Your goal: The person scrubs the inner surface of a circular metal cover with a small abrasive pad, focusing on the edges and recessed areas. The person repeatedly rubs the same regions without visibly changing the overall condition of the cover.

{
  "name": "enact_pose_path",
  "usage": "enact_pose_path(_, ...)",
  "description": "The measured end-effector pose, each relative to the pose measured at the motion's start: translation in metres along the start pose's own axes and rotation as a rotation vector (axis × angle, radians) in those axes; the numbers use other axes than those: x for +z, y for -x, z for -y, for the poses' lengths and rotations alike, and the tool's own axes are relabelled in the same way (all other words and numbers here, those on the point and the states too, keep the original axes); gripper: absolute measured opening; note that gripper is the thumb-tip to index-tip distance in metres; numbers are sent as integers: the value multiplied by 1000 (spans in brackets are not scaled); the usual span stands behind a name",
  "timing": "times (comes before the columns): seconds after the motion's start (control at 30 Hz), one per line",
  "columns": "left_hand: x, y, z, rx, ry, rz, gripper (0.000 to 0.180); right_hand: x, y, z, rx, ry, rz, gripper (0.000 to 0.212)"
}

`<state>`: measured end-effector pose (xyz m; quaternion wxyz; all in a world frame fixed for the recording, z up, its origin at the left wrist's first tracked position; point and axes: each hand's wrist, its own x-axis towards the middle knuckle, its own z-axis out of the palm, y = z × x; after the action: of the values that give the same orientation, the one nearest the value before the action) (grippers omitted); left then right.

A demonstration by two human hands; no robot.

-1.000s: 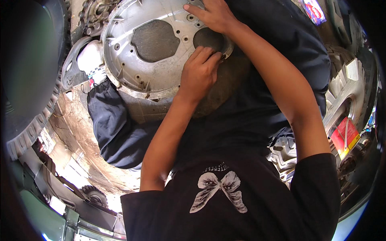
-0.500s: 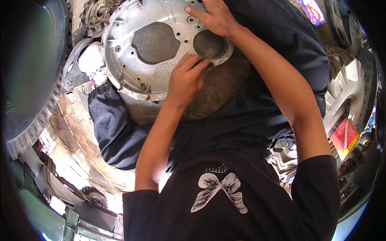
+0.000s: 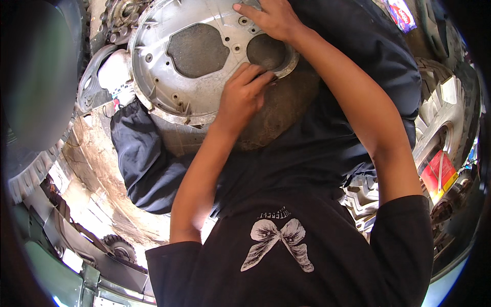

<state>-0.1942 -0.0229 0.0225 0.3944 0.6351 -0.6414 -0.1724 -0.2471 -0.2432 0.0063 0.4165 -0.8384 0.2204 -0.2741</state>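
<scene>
A large round cast-metal housing [image 3: 204, 89] lies at the far middle, grey, with bolt holes, a wide irregular opening and a smaller round one. My left hand [image 3: 241, 98] is at its near right rim, just below the round opening. The fingers are curled and pressed together; a sliver of something dark shows at the fingertips, too hidden to name. At the housing's far right side my right hand [image 3: 273, 21] rests on the metal, thumb stretched out to the left. Its other fingers run partly past the top edge of the view.
Beneath the housing is a brown, stained surface [image 3: 276, 120]. Dark cloth trousers [image 3: 353, 66] cover my legs around it. Metal parts [image 3: 120, 30] and a grey curved piece [image 3: 93, 77] lie at left. Treaded tyres stand on both sides; a red and yellow box [image 3: 439, 175] is at right.
My left hand has shifted slightly to the right and away along the rim, fingers still curled. My right hand stays nearly in place on the housing.
</scene>
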Motion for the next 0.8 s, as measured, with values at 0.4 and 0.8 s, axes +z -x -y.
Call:
enact_pose_path(0.4,8,-8,-1,-13,-11,-32,31,-1,0,2,0,-6,8,74)
enact_pose_path(0.8,10,-6,0,-11,-25,-24,30,-2,3,1,39,-27,16,74)
